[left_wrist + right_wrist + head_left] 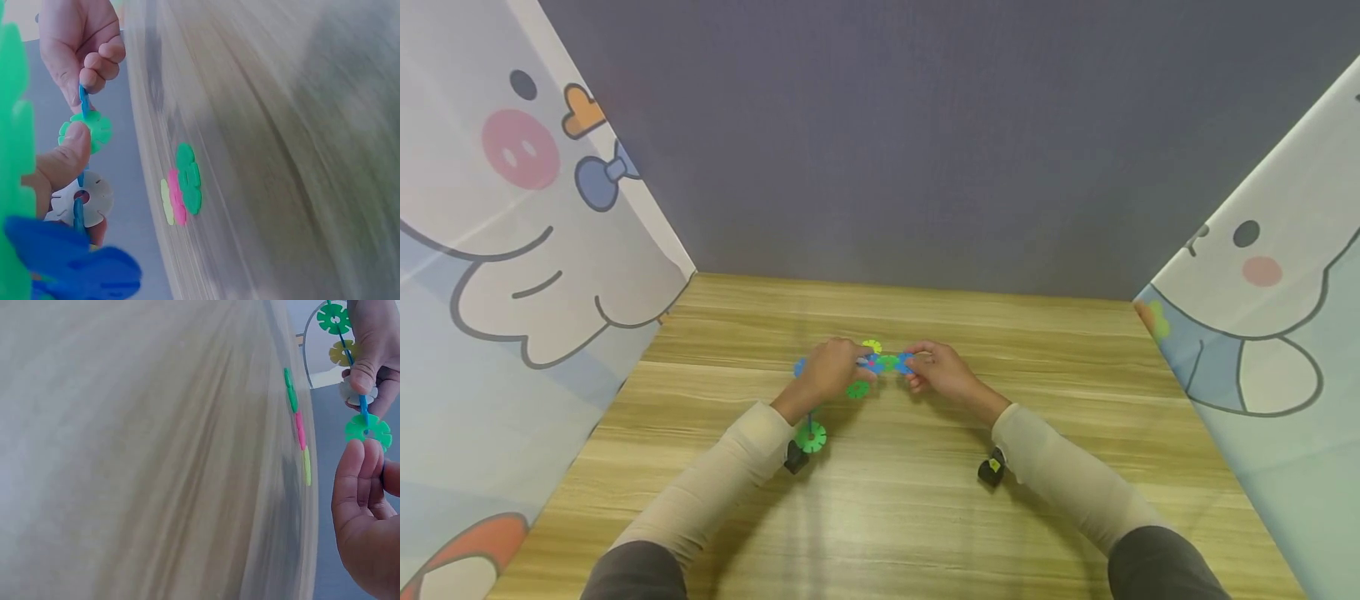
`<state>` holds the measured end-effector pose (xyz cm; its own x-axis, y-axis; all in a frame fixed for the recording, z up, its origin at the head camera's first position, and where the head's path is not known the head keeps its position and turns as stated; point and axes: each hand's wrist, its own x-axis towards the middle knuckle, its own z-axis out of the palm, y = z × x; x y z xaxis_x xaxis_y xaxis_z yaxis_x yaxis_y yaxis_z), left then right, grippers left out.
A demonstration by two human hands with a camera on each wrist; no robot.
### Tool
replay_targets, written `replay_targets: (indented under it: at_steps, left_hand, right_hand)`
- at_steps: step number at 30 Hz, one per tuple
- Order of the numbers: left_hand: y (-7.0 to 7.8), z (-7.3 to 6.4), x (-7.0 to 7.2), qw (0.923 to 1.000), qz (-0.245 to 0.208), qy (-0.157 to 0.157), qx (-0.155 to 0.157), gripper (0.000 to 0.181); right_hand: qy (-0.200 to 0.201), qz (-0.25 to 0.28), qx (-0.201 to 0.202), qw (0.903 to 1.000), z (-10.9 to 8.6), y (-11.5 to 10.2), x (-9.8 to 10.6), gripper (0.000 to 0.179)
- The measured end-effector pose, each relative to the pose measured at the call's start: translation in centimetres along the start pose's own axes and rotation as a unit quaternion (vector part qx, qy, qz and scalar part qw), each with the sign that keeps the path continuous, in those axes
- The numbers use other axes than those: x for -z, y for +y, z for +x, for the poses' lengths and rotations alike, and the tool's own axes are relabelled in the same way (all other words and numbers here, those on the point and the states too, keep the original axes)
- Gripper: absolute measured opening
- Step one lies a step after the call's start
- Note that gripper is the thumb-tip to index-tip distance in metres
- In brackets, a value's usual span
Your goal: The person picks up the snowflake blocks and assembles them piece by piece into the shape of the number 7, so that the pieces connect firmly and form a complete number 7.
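A person's 2 arms, in pale sleeves (700,492), stretch forward over a wood-grain table (925,517), elbows apart and hands turned in toward each other. Between the hands is a chain of notched plastic discs (889,362), held above the table near its far side.

The left hand (831,371) grips the chain at a white disc (100,195), thumb on one side and fingers on the other. The right hand (951,372) pinches a blue disc (84,100) at the chain's end, its other fingers bent inward.

Counted from the right wrist, the chain shows 2 green discs, 1 yellow and 1 white, with blue pieces linking them; the full number of blue ones cannot be told. From the head, 1 green disc (817,441) of the chain shows below the left wrist.

3 loose discs lie in a row on the table, near the chain: 1 green disc (190,181), 1 pink disc (177,199) and 1 yellow disc (167,203).

Each wrist has 1 small black device. 2 cartoon-printed panels (535,283) stand at the sides, and 1 dark grey panel (880,150) stands behind.
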<state>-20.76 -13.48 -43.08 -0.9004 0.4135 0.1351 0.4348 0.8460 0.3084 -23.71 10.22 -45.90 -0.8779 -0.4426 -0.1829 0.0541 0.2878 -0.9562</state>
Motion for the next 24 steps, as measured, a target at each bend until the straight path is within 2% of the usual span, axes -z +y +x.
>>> replay_targets:
  at_steps: [3, 13, 20, 24]
  left_hand:
    - [0.2, 0.03, -0.16, 0.9999, 0.006, 0.003, -0.008, 0.052]
    - [0.86, 0.1, -0.32, 0.9997, 0.015, 0.008, -0.02, 0.05]
    - [0.94, 0.29, -0.13, 0.9989, 0.029, 0.001, -0.037, 0.049]
    - [0.83, 0.09, 0.14, 0.9988, 0.032, -0.01, -0.034, 0.052]
  right_hand:
    - [0.002, 0.016, -0.003, 0.9999, -0.2, 0.01, -0.12, 0.031]
    - [-0.004, 0.021, 0.0, 0.9998, -0.55, 0.2, -0.01, 0.031]
    - [0.017, 0.066, -0.009, 0.9976, -0.7, 0.47, -0.52, 0.032]
    - [0.01, 0.071, -0.009, 0.9974, -0.82, 0.56, -0.83, 0.03]
